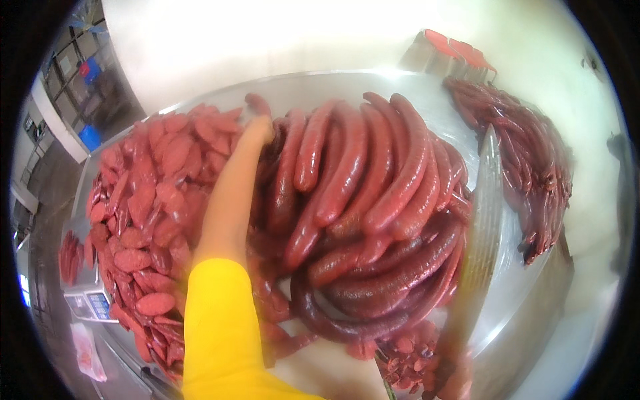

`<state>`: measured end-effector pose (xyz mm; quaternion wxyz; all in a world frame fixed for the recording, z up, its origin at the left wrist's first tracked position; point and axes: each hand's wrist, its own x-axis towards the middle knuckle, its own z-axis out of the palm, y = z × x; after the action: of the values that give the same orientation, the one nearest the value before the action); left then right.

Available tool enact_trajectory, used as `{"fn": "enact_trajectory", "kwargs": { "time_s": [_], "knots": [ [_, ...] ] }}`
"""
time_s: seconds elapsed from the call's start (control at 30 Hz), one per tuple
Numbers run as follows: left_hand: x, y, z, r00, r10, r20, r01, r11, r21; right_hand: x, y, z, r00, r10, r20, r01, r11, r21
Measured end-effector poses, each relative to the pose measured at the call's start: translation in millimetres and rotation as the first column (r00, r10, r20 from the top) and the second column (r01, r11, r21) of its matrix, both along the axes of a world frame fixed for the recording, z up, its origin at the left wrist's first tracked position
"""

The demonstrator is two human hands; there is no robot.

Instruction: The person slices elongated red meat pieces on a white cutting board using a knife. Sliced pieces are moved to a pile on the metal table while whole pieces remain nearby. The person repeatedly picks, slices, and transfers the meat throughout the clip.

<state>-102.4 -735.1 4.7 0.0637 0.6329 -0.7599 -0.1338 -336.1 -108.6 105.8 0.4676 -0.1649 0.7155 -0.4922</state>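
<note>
A big heap of long red sausages (373,200) lies in loops on a steel tray (313,87). My left hand (255,137), on a yellow-sleeved arm, reaches over the heap's left side; it rests against the sausages and its fingers are hidden among them. To its left lies a pile of oval sausage slices (147,213). A long knife (485,220), blurred, stands blade-up along the heap's right side. My right hand (457,377) shows only as a reddish blur at the knife's lower end, gripping it.
A second, darker bunch of sausages (533,167) hangs at the right of the tray. More slices (407,360) lie near the front. A scale (87,303) stands at lower left. Red-topped boxes (460,53) sit at the back right.
</note>
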Motion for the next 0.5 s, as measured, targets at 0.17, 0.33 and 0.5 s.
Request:
{"fn": "enact_trajectory", "kwargs": {
  "time_s": [0.17, 0.33, 0.5],
  "knots": [
    [-7, -29, -34, 0.952, 0.264, -0.156, -0.264, 0.964, 0.021, 0, -6, 3, 0.995, -0.083, -0.062, 0.085, 0.996, 0.039],
    [1, -43, -41, 0.976, 0.201, -0.083, -0.196, 0.979, 0.059, -6, -3, 6, 0.991, -0.090, -0.102, 0.098, 0.993, 0.068],
    [15, -47, -50, 0.992, 0.096, -0.085, -0.091, 0.994, 0.063, -16, 6, 2, 0.989, -0.099, -0.110, 0.095, 0.995, -0.038]
  ]
}}
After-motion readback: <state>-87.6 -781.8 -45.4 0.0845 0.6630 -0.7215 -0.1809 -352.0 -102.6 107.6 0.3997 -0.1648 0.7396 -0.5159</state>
